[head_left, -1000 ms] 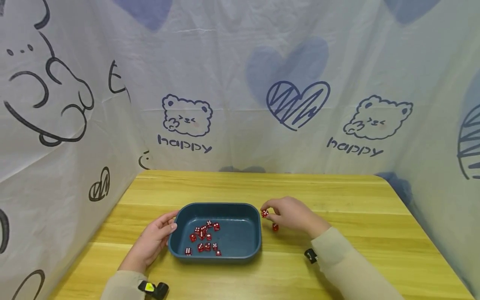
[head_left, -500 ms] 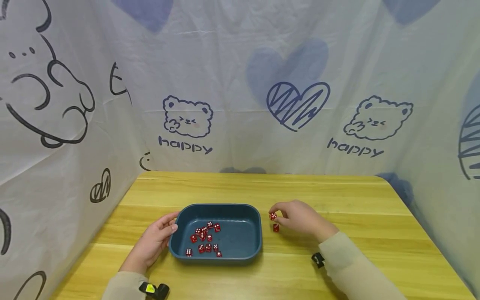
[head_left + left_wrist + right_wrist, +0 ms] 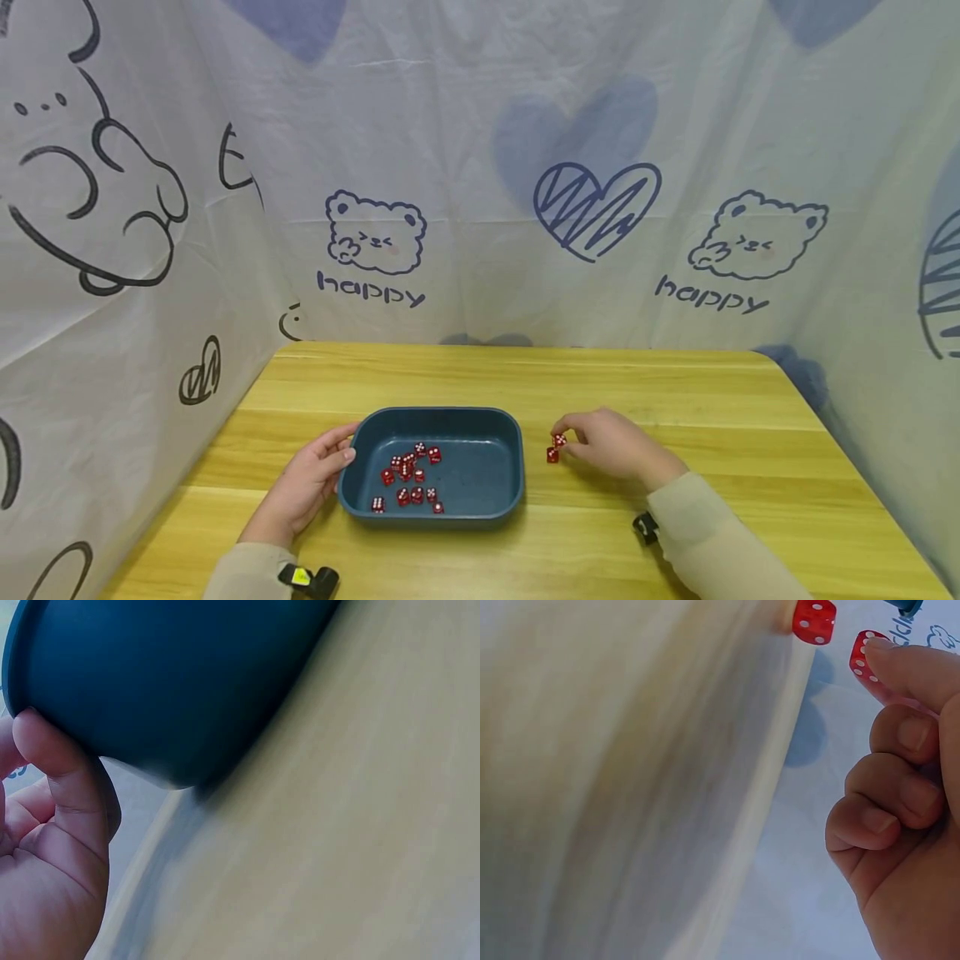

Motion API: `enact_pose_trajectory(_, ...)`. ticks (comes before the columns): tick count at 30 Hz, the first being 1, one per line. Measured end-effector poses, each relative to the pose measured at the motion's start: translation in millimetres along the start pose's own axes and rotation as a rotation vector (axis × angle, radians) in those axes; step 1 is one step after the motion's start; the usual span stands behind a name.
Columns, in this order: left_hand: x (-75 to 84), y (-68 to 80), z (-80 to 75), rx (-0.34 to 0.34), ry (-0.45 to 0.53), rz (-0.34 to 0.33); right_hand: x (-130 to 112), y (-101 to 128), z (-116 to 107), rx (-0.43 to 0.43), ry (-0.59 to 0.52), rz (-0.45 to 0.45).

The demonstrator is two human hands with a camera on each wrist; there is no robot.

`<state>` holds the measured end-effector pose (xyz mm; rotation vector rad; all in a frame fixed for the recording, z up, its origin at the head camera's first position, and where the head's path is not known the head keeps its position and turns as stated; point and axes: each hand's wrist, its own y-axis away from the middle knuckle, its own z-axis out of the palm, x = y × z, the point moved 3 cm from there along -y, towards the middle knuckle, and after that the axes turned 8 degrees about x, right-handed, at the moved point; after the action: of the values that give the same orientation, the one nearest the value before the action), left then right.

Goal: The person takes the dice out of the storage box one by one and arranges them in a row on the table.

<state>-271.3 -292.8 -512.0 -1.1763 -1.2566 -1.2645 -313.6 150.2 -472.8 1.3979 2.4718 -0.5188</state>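
Two red dice lie outside the tray. Item one: a red die (image 3: 559, 440) (image 3: 867, 658), white pips, pinched between the fingertips of the right hand (image 3: 609, 447) (image 3: 900, 825); the other fingers are curled into the palm. This held die sits just right of and slightly above item two.

Item two: a second red die (image 3: 552, 455) (image 3: 814, 620), resting on the wooden table (image 3: 675, 400) just beside the held one; whether the two touch cannot be told from either view.

Item three: a dark blue tray (image 3: 495, 433) (image 3: 165, 682), rectangular with rounded corners, to the left of both dice and near the table's near edge. The left hand (image 3: 311, 479) (image 3: 52, 855) rests against its left wall, fingers relaxed and fairly straight, the thumb (image 3: 64, 772) touching the outer wall; it grips nothing.

Item four: a cluster of red dice (image 3: 408, 479) in the left half of the tray's floor, roughly a dozen, though the pieces are too small to count surely.

Item five: a white cloth backdrop (image 3: 480, 167) on the far, left and right sides, printed with bears, hearts and the word "happy".

Item six: beige sleeves on both forearms, each with a small black device at the wrist.
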Motion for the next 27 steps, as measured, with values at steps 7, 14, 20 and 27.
enact_pose_trajectory(7,0.4,0.8,0.5,0.002,0.001,-0.012,4.7,4.1,2.0,-0.003,-0.019,0.008)
enact_pose_trajectory(14,0.7,0.4,1.0,0.006,0.007,-0.011,8.8,5.2,4.5,-0.012,-0.018,0.024)
enact_pose_trajectory(20,0.5,0.6,0.8,0.008,0.010,-0.003,8.2,5.3,4.7,-0.033,-0.023,0.022)
enact_pose_trajectory(27,2.0,2.2,1.1,0.000,0.008,0.002,6.2,5.6,5.0,-0.061,-0.037,0.031)
